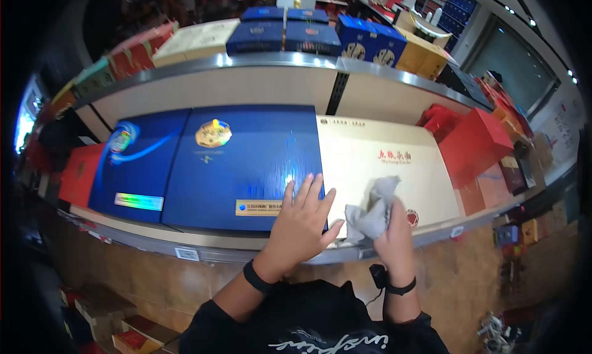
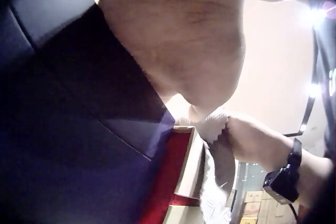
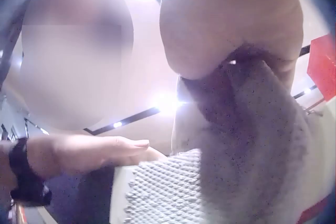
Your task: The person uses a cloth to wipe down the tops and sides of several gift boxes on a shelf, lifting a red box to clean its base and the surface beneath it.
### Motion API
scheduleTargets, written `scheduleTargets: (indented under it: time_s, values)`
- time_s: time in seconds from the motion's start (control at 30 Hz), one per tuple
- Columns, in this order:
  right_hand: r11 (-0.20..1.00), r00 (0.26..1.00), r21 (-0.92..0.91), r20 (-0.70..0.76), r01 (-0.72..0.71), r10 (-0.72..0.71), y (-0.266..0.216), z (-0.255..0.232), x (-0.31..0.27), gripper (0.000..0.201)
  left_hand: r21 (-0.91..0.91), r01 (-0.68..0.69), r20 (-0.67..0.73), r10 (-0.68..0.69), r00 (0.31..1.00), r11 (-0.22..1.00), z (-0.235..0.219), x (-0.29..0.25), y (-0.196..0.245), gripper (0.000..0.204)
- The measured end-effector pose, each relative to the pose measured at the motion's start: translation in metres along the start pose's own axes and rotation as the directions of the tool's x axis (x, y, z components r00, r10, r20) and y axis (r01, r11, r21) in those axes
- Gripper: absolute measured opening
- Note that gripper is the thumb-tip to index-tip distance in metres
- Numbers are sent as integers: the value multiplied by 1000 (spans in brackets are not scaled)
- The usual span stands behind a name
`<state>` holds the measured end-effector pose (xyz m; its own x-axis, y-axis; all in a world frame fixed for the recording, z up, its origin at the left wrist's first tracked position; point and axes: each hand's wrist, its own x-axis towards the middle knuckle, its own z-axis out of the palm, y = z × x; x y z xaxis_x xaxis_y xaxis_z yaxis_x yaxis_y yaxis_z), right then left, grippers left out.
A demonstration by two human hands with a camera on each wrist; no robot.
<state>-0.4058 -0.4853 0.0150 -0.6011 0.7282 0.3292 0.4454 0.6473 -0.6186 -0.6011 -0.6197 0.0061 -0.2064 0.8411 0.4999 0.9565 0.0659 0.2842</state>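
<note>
My left hand (image 1: pixel 300 224) rests with spread fingers on the front right part of a large blue gift box (image 1: pixel 246 163), beside its gold label. In my right hand (image 1: pixel 398 234) I grip a crumpled grey cloth (image 1: pixel 373 215) above the front of a cream box (image 1: pixel 351 154) with red lettering. The cloth hangs below the fingers, and its waffle-like texture shows in the right wrist view. The left wrist view has the underside of my left hand (image 2: pixel 178 35) close to the blue box's dark side (image 2: pixel 79 129).
Another blue box (image 1: pixel 139 169) and a red box (image 1: pixel 82 175) stand to the left. A red bag-like box (image 1: pixel 478 147) is at the right. Behind runs a raised shelf edge (image 1: pixel 216 61) with several boxes on it. A price tag (image 1: pixel 187 254) sits on the front edge.
</note>
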Motion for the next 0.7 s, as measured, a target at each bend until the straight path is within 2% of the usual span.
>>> scheduleTargets:
  time_s: [0.03,0.13,0.17,0.3,0.4,0.5,0.7]
  values:
    - [997,996,-18,42,77,-77,1,3,5,61,40,28,-13,-27,1000,999,6,-1,2,65]
    - [947,972,-220,84,234,-221,18,14,12,69,125,74,55,-82,995,989,7,5,12,65]
    - [942,966,-225,125,251,-228,22,14,13,76,162,78,82,-92,992,984,9,5,14,65]
    - [909,934,-219,110,355,-339,25,3,5,83,203,97,150,-129,980,974,5,11,23,65]
    - [898,919,-202,38,392,-393,38,14,1,80,221,95,146,-130,981,971,5,10,25,63]
    - [900,915,-165,84,403,-395,34,4,4,70,224,118,136,-151,979,967,6,10,28,63]
    - [873,877,-97,2,478,-480,48,11,1,69,210,136,104,-161,982,968,10,9,29,63]
